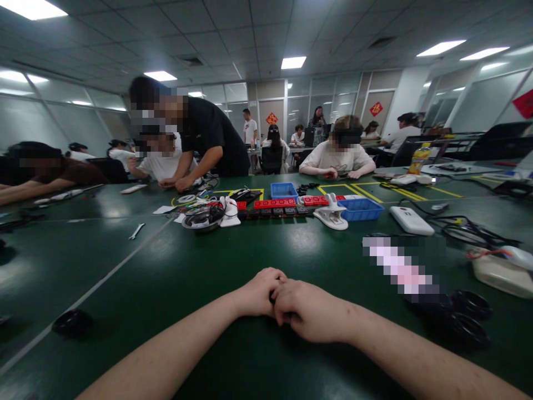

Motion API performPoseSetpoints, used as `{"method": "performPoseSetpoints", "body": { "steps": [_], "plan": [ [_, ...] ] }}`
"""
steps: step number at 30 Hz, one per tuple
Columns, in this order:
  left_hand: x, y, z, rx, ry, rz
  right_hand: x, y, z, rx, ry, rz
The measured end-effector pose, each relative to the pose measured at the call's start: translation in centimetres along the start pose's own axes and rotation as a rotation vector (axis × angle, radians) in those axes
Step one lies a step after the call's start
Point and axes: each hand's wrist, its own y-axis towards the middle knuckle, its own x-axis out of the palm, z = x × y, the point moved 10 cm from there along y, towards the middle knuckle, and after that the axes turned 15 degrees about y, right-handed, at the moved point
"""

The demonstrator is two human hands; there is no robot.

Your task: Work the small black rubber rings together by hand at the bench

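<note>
Room between hands (pixel 260 294) (pixel 312 311) and power-strip edge (pixel 275 213)

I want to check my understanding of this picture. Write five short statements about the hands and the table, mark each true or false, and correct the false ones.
1. The left hand and the right hand touch each other. True.
2. The wrench lies to the right of both hands. False: the wrench lies to their left, farther away.
3. A red power strip lies beyond the hands. True.
4. The tabletop is white. False: the tabletop is dark green.
5. The nearer blue bin stands right of the white clip. True.
</note>
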Motion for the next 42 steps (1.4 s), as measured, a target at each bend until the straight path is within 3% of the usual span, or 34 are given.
{"method": "performPoseSetpoints", "body": {
  "steps": [3,6,9,12,16,23,38,42],
  "plan": [
    [-0.1,-0.2,0.0,0.000,-0.004,0.023,-0.4,0.0,-0.8,-0.060,0.038,0.030],
    [-0.6,-0.3,0.2,-0.010,-0.013,0.066,-2.1,-0.1,-1.6,-0.066,0.058,0.129],
    [-1.0,-0.4,0.3,-0.048,0.013,0.086,-4.3,-0.5,-0.7,0.088,-0.010,0.261],
    [-1.6,-0.6,0.3,-0.114,0.059,0.122,-5.3,-1.2,0.9,0.272,-0.084,0.299],
    [-1.5,-0.7,0.8,-0.154,0.138,0.106,-4.7,-1.5,2.7,0.402,-0.142,0.246],
    [-1.1,-0.7,1.3,-0.187,0.195,0.080,-3.5,-1.0,3.9,0.451,-0.233,0.245],
    [-0.8,-0.4,1.1,-0.150,0.120,0.076,-3.3,-1.0,4.3,0.462,-0.182,0.229],
    [-1.1,-0.4,1.3,-0.121,0.059,0.087,-3.0,-0.9,3.6,0.426,-0.153,0.171]
  ]
}}
